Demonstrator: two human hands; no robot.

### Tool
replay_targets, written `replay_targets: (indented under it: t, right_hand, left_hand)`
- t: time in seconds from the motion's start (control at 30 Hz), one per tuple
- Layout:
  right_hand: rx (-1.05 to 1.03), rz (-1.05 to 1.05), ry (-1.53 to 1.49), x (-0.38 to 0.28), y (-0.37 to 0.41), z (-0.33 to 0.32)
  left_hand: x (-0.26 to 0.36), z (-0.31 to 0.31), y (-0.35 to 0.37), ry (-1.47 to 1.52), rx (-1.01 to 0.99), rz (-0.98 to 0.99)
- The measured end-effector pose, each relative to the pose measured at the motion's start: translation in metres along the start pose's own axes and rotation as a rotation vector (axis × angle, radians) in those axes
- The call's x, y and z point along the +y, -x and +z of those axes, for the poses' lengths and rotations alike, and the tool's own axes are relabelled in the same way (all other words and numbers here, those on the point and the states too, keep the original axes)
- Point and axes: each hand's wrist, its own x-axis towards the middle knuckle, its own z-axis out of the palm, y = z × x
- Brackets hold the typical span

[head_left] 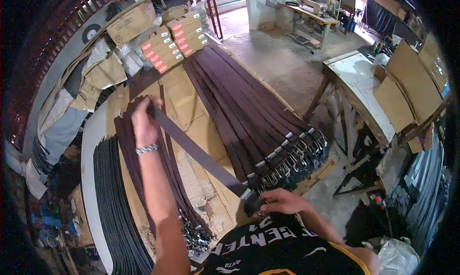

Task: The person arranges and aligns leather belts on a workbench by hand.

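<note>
A dark brown belt (196, 152) stretches diagonally between my two hands. My left hand (145, 120), with a chain bracelet on its wrist, is closed around the belt's far part, above a narrow pile of brown belts (128, 148). Close to my body, my right hand (286, 201) grips the belt's buckle end, where the fingers partly hide the buckle. Just beyond my right hand lies a wide fanned row of brown belts (239, 102), their metal buckles (292, 152) bunched at the near end. More buckles (194, 234) show at the near end of the narrow pile.
Black straps (112, 193) lie stacked along the table's left side. Cardboard (184, 100) covers the tabletop. Small labelled boxes (163, 49) are piled at its far end. To the right stands a white-topped table (352, 78) with open cartons (407, 83); a sewing machine (316, 6) is farther back.
</note>
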Motion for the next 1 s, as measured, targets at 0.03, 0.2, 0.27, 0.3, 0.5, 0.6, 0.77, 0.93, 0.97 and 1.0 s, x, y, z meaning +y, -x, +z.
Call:
replay_targets:
  t: [0.03, 0.2, 0.27, 0.3, 0.5, 0.6, 0.77, 0.93, 0.97, 1.0]
  right_hand:
    - [0.067, 0.002, 0.079, -0.01, 0.011, 0.001]
    - [0.071, -0.071, -0.003, 0.005, 0.034, -0.007]
    - [0.074, -0.07, 0.014, 0.003, 0.035, -0.012]
    - [0.07, -0.057, 0.023, -0.005, 0.036, -0.013]
    - [0.128, -0.066, -0.07, -0.005, 0.029, -0.021]
    - [0.248, -0.046, -0.164, -0.007, 0.017, -0.025]
    - [0.39, -0.032, -0.196, 0.0, 0.006, -0.038]
    - [0.497, 0.059, -0.31, 0.014, 0.018, -0.031]
    - [0.509, 0.075, -0.286, 0.017, 0.02, -0.031]
    - [0.521, 0.089, -0.261, 0.019, 0.022, -0.03]
  left_hand:
    - [0.016, 0.01, -0.013, 0.049, 0.101, 0.087]
    - [0.101, 0.064, -0.037, -0.489, 0.228, 0.436]
    - [0.112, 0.079, -0.05, -0.617, 0.193, 0.414]
    - [0.109, 0.084, -0.06, -0.542, 0.145, 0.397]
    - [0.041, 0.081, -0.15, -0.41, 0.067, 0.199]
    - [0.025, 0.088, -0.173, -0.482, 0.05, 0.192]
    - [-0.001, 0.116, -0.204, -0.289, -0.083, 0.301]
    - [-0.107, 0.125, -0.209, -0.225, -0.189, 0.191]
    - [-0.146, 0.117, -0.209, -0.392, -0.133, 0.127]
    - [-0.189, 0.109, -0.206, -0.559, -0.08, 0.061]
